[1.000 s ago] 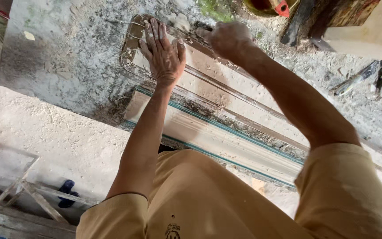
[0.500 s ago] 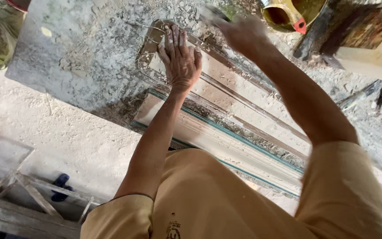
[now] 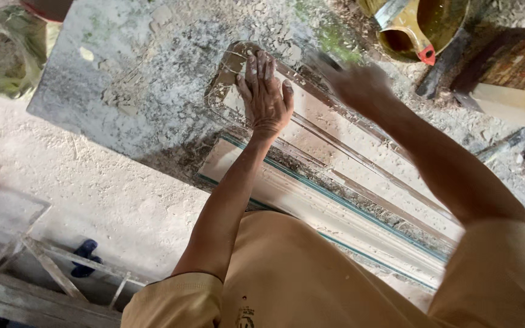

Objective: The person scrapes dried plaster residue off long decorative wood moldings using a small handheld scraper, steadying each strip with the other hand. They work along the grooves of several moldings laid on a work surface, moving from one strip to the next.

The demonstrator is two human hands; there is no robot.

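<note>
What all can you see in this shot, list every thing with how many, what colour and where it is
moulded strip: one, pale with dusty grooves, running from upper centre to lower right on the bench
second strip: one, pale with a teal edge line, just below the first
bench top: one, grey, dust-covered, upper left
container: one, yellow-brown with a red spout, top right
wood block: one, dark brown over pale, far right
sack: one, greenish, top left
floor: pale, dusty, left
left hand: flat, fingers spread on the moulded strip's end
right hand: blurred, over the strip; any tool unclear
</note>
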